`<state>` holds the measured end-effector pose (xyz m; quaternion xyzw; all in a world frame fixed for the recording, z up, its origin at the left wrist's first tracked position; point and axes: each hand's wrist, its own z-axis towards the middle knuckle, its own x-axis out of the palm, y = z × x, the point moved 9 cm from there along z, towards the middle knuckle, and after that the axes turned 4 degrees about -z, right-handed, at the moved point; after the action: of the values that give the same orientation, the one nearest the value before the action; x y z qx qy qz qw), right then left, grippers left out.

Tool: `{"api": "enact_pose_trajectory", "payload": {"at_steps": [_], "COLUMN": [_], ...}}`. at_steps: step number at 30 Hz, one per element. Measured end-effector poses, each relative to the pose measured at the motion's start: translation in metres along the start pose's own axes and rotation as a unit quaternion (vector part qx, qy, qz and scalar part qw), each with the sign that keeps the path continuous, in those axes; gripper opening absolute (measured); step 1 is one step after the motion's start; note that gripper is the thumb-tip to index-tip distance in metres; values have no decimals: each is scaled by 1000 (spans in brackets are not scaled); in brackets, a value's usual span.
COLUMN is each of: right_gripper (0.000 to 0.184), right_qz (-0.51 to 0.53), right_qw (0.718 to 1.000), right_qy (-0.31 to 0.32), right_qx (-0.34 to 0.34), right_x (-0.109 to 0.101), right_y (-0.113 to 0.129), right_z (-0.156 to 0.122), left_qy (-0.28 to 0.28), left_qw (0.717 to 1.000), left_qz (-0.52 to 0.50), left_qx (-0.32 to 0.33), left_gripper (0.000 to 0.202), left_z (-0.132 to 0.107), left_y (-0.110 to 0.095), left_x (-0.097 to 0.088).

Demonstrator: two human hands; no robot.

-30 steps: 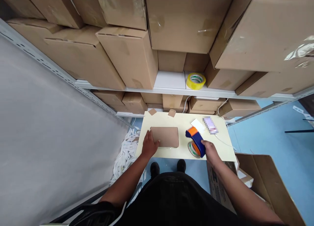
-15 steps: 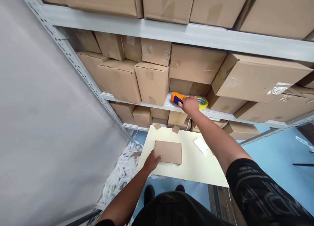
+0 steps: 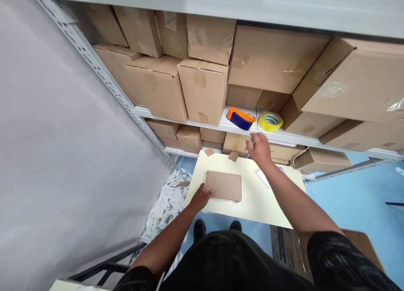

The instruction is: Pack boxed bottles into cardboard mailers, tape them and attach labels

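A small flat cardboard box [image 3: 224,186] lies on the pale yellow tabletop [image 3: 252,207]. My left hand [image 3: 201,198] grips its left edge, thumb on top and fingers along the side. My right hand [image 3: 260,150] is over the table's far side, just below the shelf edge, fingers loosely bent and apart with nothing seen in them. Above it on the shelf rests an orange and dark blue tape dispenser [image 3: 241,118]. Beside that lies a yellow roll of tape [image 3: 270,121]. A white card-like piece [image 3: 262,177] is partly covered by my right forearm.
Cardboard boxes [image 3: 202,91] fill the grey metal shelves [image 3: 195,122]. Two small cardboard scraps [image 3: 233,156] lie at the table's far edge. White paper strips [image 3: 162,207] are heaped on the floor at left, by a grey wall [image 3: 63,156]. An open carton [image 3: 285,244] stands below right.
My right hand has let go of the tape dispenser on the shelf and come down toward the table. My left hand stays on the box. The view has shifted downward.
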<state>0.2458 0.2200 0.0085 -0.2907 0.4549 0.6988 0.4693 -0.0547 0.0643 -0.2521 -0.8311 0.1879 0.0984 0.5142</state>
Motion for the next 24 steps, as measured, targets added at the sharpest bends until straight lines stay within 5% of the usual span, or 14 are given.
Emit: {"api": "enact_pose_trajectory", "payload": {"at_steps": [2,5,7,9,12,18,24], "right_gripper": [44,47,49,51,47,43,47], "right_qz": [89,178,245,316,355,314,248], "right_qw": [986,909,853,818,816,882,898], "right_qy": [105,254,288,287,259,174,199], "right_qx": [96,278,359,387,376,306,303], "right_x": [40,110,142,161,161,124,129], "right_y": [-33,-72,-80,-78,-74,-78,-83], "right_z": [-85,-229,-302,-340,-349,-292,-250], "left_qy": [22,49,39,22,25,26,-1], "left_qw": [999,995,994,995,997,993,991], "left_qz": [-34,-84,-97,-96,-68,-3,114], "left_qx": [-5,-5,-16,-25,4,111,72], "left_gripper": [67,66,61,55,52,59,65], "left_z": [0,0,-1,-5,-13,-9,19], "left_y": [6,15,23,28,22,-27,-48], "left_x": [1,5,6,6,7,4,7]}}
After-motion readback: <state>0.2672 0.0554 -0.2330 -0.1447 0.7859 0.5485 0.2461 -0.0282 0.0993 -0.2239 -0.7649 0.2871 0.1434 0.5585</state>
